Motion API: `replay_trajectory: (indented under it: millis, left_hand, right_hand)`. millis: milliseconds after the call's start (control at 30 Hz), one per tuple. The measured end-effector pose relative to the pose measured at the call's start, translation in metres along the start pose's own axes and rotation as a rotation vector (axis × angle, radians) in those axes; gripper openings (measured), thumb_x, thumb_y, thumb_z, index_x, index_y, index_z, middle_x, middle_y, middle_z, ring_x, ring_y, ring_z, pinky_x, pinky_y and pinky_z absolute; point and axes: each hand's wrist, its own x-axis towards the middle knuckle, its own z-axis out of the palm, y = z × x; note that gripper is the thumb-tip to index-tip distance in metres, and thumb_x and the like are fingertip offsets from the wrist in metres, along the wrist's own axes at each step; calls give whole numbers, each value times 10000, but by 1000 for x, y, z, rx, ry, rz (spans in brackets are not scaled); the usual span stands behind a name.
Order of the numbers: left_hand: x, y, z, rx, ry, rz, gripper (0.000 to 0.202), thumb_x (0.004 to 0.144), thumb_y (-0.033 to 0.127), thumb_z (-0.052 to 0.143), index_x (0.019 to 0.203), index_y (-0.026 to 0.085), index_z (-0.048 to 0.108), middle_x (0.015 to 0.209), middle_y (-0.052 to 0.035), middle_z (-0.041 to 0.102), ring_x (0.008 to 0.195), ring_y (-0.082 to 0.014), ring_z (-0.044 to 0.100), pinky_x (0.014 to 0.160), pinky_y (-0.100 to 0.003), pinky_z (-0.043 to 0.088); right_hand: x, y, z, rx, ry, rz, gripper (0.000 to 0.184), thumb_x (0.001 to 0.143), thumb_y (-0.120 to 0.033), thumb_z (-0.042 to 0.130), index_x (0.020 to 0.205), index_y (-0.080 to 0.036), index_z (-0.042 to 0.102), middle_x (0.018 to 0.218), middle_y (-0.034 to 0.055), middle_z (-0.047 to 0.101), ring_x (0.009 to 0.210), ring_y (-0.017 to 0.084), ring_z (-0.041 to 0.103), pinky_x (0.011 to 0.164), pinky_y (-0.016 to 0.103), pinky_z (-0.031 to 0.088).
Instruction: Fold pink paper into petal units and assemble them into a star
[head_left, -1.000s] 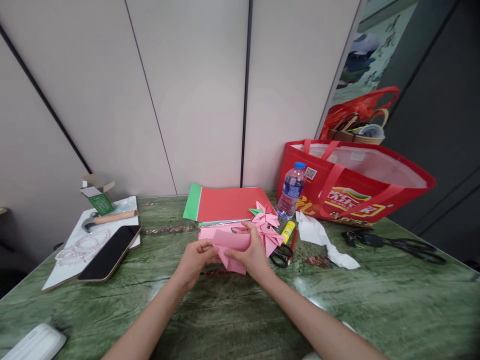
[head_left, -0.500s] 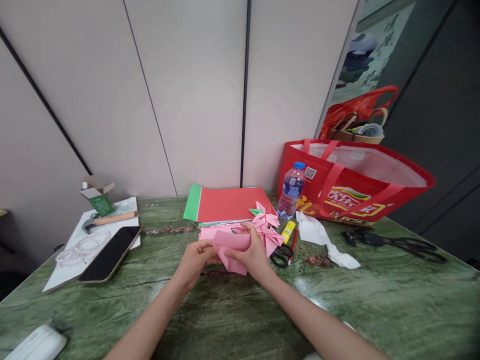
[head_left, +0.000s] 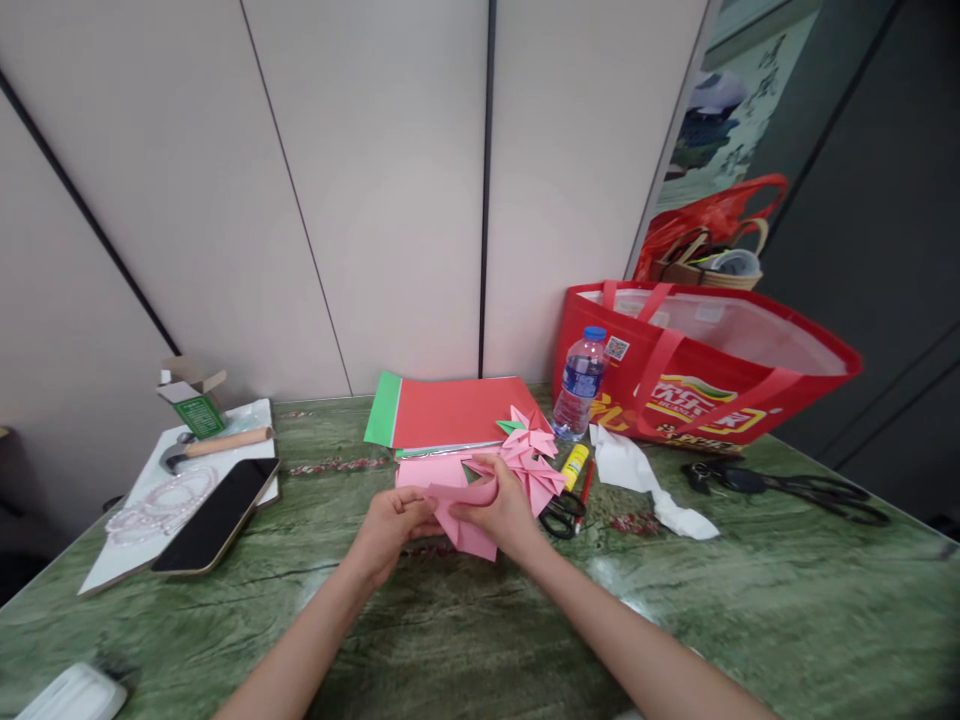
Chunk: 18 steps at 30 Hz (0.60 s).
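The left hand (head_left: 386, 530) and right hand (head_left: 508, 510) are pinching part-folded, seemingly unfinished pink paper (head_left: 474, 540), while completed-looking flowers (head_left: 538, 478) are lying just right.

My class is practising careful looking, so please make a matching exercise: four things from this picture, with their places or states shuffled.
Things:
1. Folded pink paper
2. Bottle
3. Hammer
4. Red bag

Places or states:
A. Lying on the white board
B. Standing with its top open
C. Held by the left hand and right hand
D. Closed with a blue cap

Pairs: 1-C, 2-D, 3-A, 4-B.
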Motion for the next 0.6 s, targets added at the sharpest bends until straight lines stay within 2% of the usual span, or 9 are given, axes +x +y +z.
replay_trajectory:
  millis: [200, 333, 500, 600]
  left_hand:
    - [-1, 1, 0, 10, 3, -32, 185, 585, 252, 732, 696, 119, 666, 663, -49, 692, 615, -170, 631, 659, -318, 517]
    - [-3, 5, -1, 67, -25, -103, 235, 548, 237, 754, 726, 109, 669, 667, -58, 693, 617, -186, 641, 684, -342, 516]
    - [-6, 8, -5, 107, -123, -155, 382, 550, 256, 756, 888, 108, 657, 743, -70, 701, 687, -202, 647, 708, -354, 510]
    - [-7, 9, -6, 138, -184, -187, 385, 570, 251, 744, 917, 109, 656, 764, -76, 703, 697, -204, 645, 705, -355, 511]
  right_hand:
    - [2, 3, -3, 6, -49, 74, 542, 436, -182, 744, 945, -165, 559, 968, 55, 603, 876, 222, 567, 784, 343, 438]
    - [1, 4, -5, -12, -97, 97, 561, 407, -201, 758, 934, -176, 567, 950, 42, 608, 839, 225, 577, 727, 337, 455]
    - [2, 0, -10, -41, -239, 148, 656, 405, -241, 775, 1012, -175, 535, 999, 44, 585, 898, 224, 557, 736, 310, 445]
    - [2, -3, -12, -56, -295, 136, 667, 412, -238, 777, 1025, -176, 522, 1004, 48, 581, 904, 226, 553, 736, 306, 440]
